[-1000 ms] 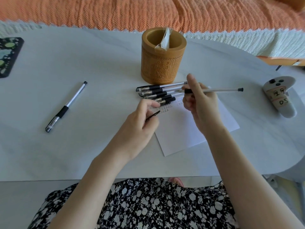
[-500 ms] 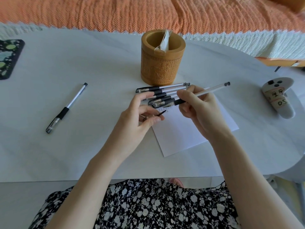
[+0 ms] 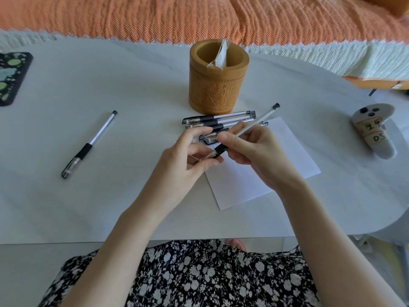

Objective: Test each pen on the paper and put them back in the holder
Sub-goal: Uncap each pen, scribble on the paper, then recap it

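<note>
My right hand (image 3: pixel 254 151) grips a clear pen (image 3: pixel 259 120) with a black grip, its tail pointing up and right. My left hand (image 3: pixel 188 165) pinches the pen's cap (image 3: pixel 210 155) at the pen's tip; cap and tip meet between my fingers. Several capped pens (image 3: pixel 219 119) lie side by side just beyond my hands, at the top edge of the white paper (image 3: pixel 254 173). The carved bamboo holder (image 3: pixel 218 85) stands behind them with a scrap of white paper in it. One more capped pen (image 3: pixel 88 145) lies alone at the left.
A white controller (image 3: pixel 374 129) with taped labels lies at the right. A dark patterned mat (image 3: pixel 11 78) sits at the far left edge. An orange blanket (image 3: pixel 199 16) runs along the table's far side. My floral dress shows below the near edge.
My right hand swung the pen from level to tip down-left and brought it to my left hand. The cap in my left hand now meets the pen's tip.
</note>
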`<state>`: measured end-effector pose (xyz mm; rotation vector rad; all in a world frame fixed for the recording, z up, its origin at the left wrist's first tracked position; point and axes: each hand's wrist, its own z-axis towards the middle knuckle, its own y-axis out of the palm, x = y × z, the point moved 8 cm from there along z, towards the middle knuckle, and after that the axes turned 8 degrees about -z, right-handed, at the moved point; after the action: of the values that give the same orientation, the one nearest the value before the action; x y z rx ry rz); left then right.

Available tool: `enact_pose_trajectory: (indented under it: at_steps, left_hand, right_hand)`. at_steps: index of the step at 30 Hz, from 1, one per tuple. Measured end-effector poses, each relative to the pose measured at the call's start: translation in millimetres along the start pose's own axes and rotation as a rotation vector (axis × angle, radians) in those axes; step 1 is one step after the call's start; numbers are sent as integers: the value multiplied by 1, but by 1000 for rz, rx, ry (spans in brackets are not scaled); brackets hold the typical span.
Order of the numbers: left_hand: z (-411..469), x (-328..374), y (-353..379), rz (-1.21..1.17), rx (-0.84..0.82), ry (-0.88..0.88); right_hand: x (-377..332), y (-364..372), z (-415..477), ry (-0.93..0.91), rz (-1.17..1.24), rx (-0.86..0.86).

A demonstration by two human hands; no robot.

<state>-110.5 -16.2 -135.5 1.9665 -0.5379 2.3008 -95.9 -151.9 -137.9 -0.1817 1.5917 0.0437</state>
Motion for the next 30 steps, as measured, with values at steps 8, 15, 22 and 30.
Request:
enact_pose_trajectory:
  at_steps: [8,15,22,30]
  left_hand:
    - [-2,2,-9,162,73,-11]
    - [-2,4,-6,208,91,5]
    - [1,1,-16,222,151,5]
    - [1,-5,-31,286,214,-22]
  right_hand:
    - [1,4,-1,-20,22,55]
    - [4,6,-1,16,19,38]
    - [15,17,0,107,119,13]
    - [19,5,9,171,60,208]
